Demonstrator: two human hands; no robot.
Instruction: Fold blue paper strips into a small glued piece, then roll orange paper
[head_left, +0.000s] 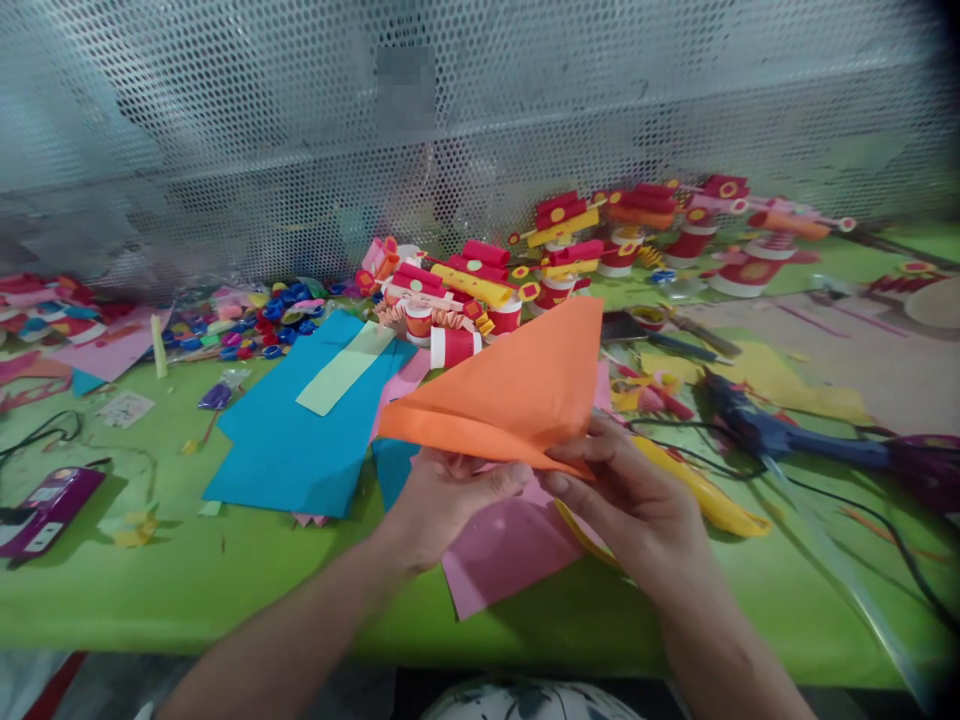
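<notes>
At the centre of the frame, a folded orange paper sheet (517, 390) is held above the green table (187, 580). Its lower edge is pinched by the left hand (442, 500) and right hand (630, 500), each grip closed on it. The sheet is judged light, limp and easily creased, best held at the fold.
</notes>
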